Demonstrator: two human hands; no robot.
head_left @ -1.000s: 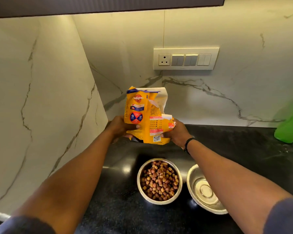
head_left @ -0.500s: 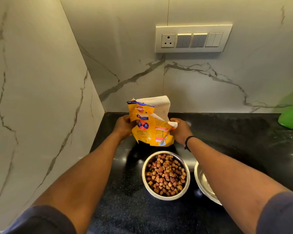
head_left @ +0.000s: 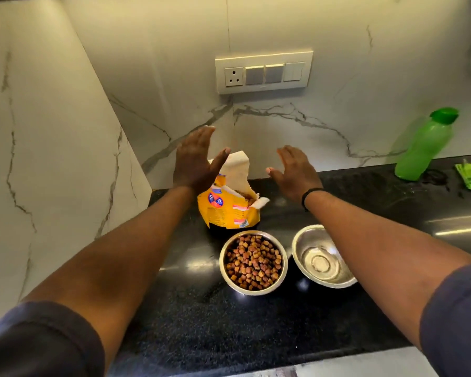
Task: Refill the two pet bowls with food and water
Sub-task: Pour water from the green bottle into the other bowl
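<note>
While food bag (head_left: 229, 210) stands upright on counter (head_left: 201, 322), left hand (head_left: 195, 161) and right hand (head_left: 297, 172) flank it, fingers released. Kibble bowl (head_left: 253, 262) full; second bowl (head_left: 321, 257) beside it.

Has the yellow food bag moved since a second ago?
Yes. The food bag was held up against the wall; it now stands lower on the counter, just behind the kibble bowl, both hands off it.

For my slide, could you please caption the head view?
Open hands flank the bag; kibble bowl full.
</note>
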